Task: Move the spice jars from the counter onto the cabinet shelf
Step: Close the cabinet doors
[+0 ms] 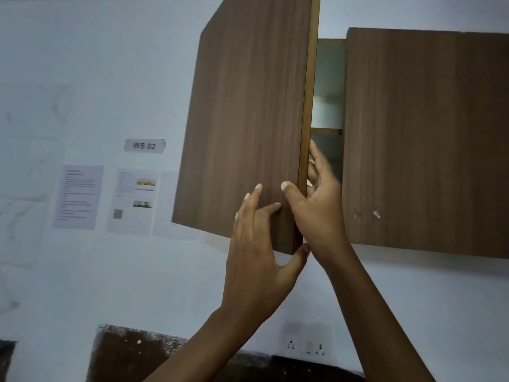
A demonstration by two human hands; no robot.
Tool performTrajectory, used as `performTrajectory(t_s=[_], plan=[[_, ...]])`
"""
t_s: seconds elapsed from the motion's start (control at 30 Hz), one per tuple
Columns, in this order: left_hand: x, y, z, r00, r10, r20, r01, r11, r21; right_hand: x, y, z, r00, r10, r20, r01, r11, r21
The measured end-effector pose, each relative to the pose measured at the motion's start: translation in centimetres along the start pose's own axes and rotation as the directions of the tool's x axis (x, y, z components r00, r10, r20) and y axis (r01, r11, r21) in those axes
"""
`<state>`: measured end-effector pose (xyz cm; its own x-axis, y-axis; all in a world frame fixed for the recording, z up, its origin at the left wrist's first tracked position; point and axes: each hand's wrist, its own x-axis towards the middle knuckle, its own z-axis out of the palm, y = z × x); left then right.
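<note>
A brown wooden wall cabinet hangs ahead. Its left door (248,119) stands partly swung out toward me, and its right door (424,139) is closed. Through the narrow gap I see a pale interior and one shelf board (326,131). My right hand (316,205) wraps the left door's free edge, thumb on the front face and fingers behind it. My left hand (259,244) presses flat on the door's lower front, thumb under the bottom corner. No spice jars or counter are in view.
A label reading WS 02 (144,145) and several printed sheets (78,197) are stuck on the white wall to the left. A white socket plate (305,344) sits low on the wall, above a dark patch (129,351).
</note>
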<state>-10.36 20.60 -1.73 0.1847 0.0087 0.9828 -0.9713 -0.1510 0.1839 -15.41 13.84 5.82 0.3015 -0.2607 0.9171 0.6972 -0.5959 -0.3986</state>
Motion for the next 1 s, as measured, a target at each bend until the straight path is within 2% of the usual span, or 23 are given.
performTrajectory(t_s=[0.1,0.3,0.43,0.57,0.67,0.9,1.0], plan=[[0.7,-0.8,3.2,1.000,0.004,0.027,-0.001,0.995,-0.102,0.7,2.1,-1.6,1.000,0.007,0.000,-0.007,1.000,0.001],[1.1,-2.4,9.8,0.999,0.050,0.013,-0.051,0.998,0.047,2.6,6.4,-5.1,0.999,0.031,0.033,-0.029,0.998,-0.064],[1.4,-3.2,13.2,0.998,0.059,0.026,-0.062,0.990,0.130,3.3,9.8,-6.7,1.000,-0.011,0.023,0.015,0.979,-0.204],[1.6,-4.2,16.3,0.997,0.063,0.040,-0.070,0.971,0.230,4.8,13.9,-8.1,0.990,-0.143,0.008,0.132,0.888,-0.441],[1.8,-4.8,18.6,0.998,0.058,0.031,-0.064,0.946,0.316,5.8,16.4,-8.9,0.981,-0.192,-0.007,0.151,0.796,-0.586],[2.4,-6.3,23.0,0.997,0.033,0.075,-0.065,0.868,0.493,7.1,21.0,-9.2,0.983,-0.180,-0.041,0.107,0.736,-0.669],[2.4,-7.4,24.7,0.996,0.002,0.087,-0.047,0.852,0.521,7.8,23.0,-9.5,0.980,-0.197,-0.035,0.104,0.650,-0.753]])
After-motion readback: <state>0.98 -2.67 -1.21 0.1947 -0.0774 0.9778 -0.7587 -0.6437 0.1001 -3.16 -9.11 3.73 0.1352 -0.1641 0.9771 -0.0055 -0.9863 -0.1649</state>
